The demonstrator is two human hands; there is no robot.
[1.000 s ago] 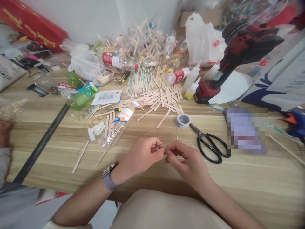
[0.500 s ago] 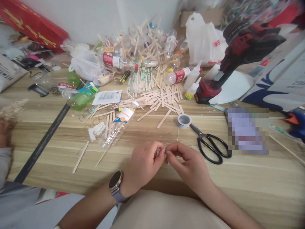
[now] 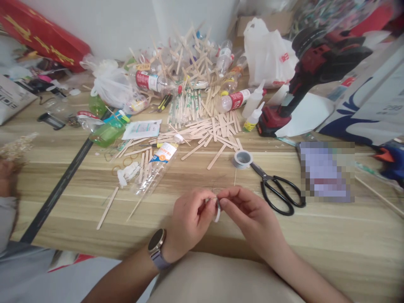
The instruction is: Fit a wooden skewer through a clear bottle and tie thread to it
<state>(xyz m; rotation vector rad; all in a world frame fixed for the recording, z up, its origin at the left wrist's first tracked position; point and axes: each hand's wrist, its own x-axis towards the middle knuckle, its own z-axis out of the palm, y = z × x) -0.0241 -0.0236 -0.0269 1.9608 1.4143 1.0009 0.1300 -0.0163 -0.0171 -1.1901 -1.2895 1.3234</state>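
We see an evenly and fairly brightly lit scene, though it looks slightly hazy, with soft, faint shadows on the table (image 3: 315,244) and a darker patch below the hands along its near edge. Small glints show on the clear bottle (image 3: 151,172), but we cannot tell where the light comes from. Toward the corners things look stretched and smeared, the red box (image 3: 44,33) leaning and blurred, and blocky squares cover the phone (image 3: 325,172).

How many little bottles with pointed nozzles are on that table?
2. The larger bottle is behind the smaller, yellow-labelled bottle, both just left of the red-and-black power tool. Others may be hidden.
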